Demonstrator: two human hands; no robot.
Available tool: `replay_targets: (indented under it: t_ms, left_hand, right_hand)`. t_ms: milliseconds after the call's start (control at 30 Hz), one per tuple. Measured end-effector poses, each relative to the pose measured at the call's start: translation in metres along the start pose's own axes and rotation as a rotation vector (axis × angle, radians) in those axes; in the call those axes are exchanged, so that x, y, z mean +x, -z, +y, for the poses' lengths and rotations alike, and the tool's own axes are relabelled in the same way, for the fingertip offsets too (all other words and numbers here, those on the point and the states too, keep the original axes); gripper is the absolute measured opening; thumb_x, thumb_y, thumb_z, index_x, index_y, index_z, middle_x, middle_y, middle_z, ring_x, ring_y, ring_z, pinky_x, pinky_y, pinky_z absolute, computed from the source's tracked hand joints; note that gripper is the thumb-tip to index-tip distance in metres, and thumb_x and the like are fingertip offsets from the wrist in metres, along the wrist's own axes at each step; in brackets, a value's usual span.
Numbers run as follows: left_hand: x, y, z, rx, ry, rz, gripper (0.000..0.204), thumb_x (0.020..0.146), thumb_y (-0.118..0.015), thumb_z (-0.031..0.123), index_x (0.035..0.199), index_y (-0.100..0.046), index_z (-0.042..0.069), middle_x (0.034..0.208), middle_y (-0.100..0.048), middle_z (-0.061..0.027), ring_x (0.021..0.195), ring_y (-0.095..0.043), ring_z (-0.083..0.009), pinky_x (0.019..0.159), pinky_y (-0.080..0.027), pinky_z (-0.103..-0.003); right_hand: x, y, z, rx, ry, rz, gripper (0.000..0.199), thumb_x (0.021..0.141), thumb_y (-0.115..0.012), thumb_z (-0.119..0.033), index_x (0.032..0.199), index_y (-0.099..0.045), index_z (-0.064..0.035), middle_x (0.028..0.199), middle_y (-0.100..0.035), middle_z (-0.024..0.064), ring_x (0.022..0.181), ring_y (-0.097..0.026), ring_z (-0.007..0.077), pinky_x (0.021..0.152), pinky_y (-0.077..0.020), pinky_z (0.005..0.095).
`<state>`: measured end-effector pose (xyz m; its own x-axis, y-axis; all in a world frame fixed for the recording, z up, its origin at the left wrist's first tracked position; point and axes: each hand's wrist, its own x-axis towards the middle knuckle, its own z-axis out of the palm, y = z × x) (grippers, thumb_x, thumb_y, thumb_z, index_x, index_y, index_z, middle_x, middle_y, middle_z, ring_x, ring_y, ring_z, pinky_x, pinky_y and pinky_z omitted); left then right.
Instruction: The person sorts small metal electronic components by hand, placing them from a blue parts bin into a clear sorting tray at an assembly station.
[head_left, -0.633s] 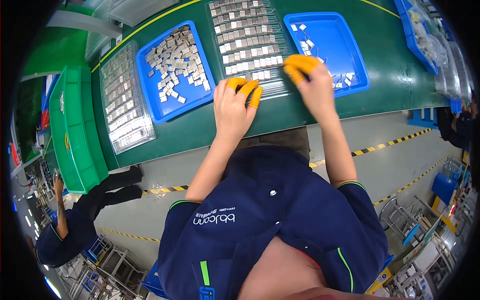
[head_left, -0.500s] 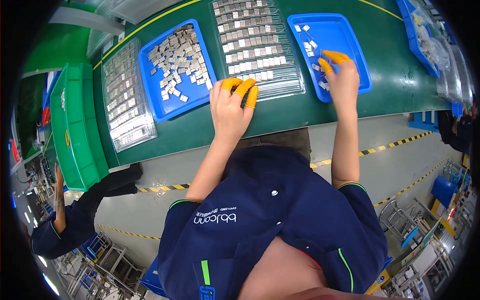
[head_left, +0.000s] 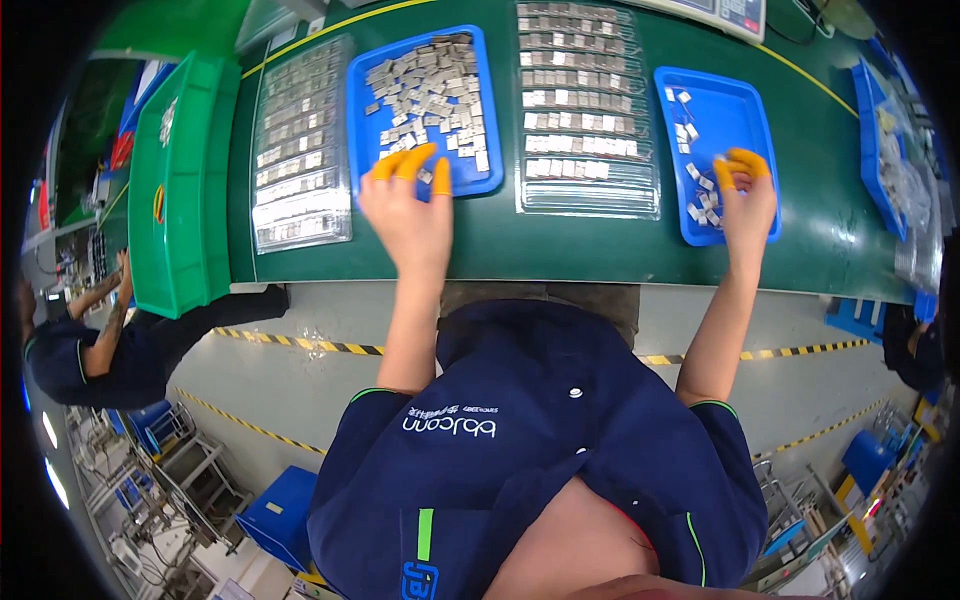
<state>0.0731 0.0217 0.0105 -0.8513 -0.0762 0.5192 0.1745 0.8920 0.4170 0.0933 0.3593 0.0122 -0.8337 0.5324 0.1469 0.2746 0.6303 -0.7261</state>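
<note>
My left hand [head_left: 408,208], with orange fingertip covers, reaches over the near edge of a blue tray [head_left: 362,120] heaped with small grey metal parts [head_left: 430,88]; its fingers are spread above them. My right hand [head_left: 744,196], also with orange fingertips, is in a second blue tray [head_left: 735,125] holding a few scattered grey parts [head_left: 702,205], fingers pinched at the parts near the tray's front. Whether it grips one I cannot tell. Between the trays lies a clear blister tray [head_left: 585,195] with rows of grey parts.
A second clear tray of parts [head_left: 300,150] lies left of the heaped tray, beside a green crate [head_left: 180,180]. More blue trays [head_left: 880,130] sit at the far right. The bench is green [head_left: 600,250]. Another person [head_left: 90,340] works at the left.
Both hands have spread apart from the middle clear tray: the left went left to the heaped blue tray, the right went right into the sparse blue tray.
</note>
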Motion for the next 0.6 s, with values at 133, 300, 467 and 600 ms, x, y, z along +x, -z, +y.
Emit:
replay_targets:
  t_ms: [133,300,467,600]
  left_hand:
    - [0.007,0.021,-0.034,0.131,0.219,-0.261,0.021,0.066,-0.074,0.018,0.084,-0.068,0.009,0.079,-0.061,-0.0082,0.077,-0.054,-0.0237,0.074,-0.041,-0.036]
    - [0.035,0.022,-0.037,-0.042,0.336,-0.546,0.024,0.064,-0.075,0.018,0.083,-0.068,0.006,0.074,-0.065,-0.0098,0.064,-0.06,-0.0233,0.06,-0.047,-0.033]
    - [0.043,0.025,-0.03,0.038,0.223,-0.611,0.024,0.064,-0.075,0.016,0.085,-0.069,0.008,0.075,-0.066,-0.0083,0.067,-0.063,-0.0218,0.059,-0.048,-0.032]
    - [0.041,0.024,-0.034,0.004,0.195,-0.621,0.025,0.064,-0.075,0.016,0.087,-0.07,0.009,0.072,-0.066,-0.0075,0.064,-0.063,-0.0198,0.059,-0.048,-0.03]
  right_hand:
    - [-0.004,0.004,-0.01,0.186,0.057,0.037,0.03,0.079,-0.064,-0.007,0.109,-0.06,-0.0065,0.082,-0.061,0.0053,0.076,-0.054,0.0121,0.07,-0.0445,0.0253]
    - [-0.007,0.005,-0.017,0.222,0.001,0.011,0.025,0.078,-0.065,-0.003,0.102,-0.063,-0.004,0.087,-0.062,0.0055,0.075,-0.055,0.0097,0.069,-0.0445,0.0222]
    - [-0.013,0.006,-0.007,0.475,-0.042,0.023,0.028,0.075,-0.068,-0.001,0.103,-0.062,0.0005,0.087,-0.063,0.0057,0.076,-0.057,0.0088,0.07,-0.0446,0.0194]
    - [-0.026,0.009,-0.021,0.519,-0.095,0.059,0.026,0.075,-0.067,0.001,0.1,-0.062,0.0047,0.087,-0.064,0.0079,0.079,-0.059,0.0108,0.074,-0.0458,0.0206]
